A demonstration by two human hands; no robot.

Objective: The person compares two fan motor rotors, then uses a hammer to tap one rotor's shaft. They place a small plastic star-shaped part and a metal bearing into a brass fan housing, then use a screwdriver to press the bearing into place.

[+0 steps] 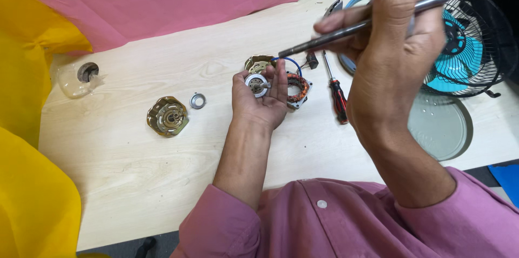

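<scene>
The motor lay dismantled: left hand [259,96] cupped a round bearing part [256,84] in loosely curled fingers; right hand [394,36] gripped a metal rod [362,25]; end cover [168,116] sat apart on the bench [135,171], unassembled.

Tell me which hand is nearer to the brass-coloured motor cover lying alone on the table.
Left. The left hand, cupping a small round metal part, sits just right of the motor cover. The right hand, holding a metal rod, is raised farther right.

Open tabletop [135,171] left of the motor cover [168,116]; right side crowded by screwdriver [336,91], fan [465,36], grey disc [440,125].
</scene>
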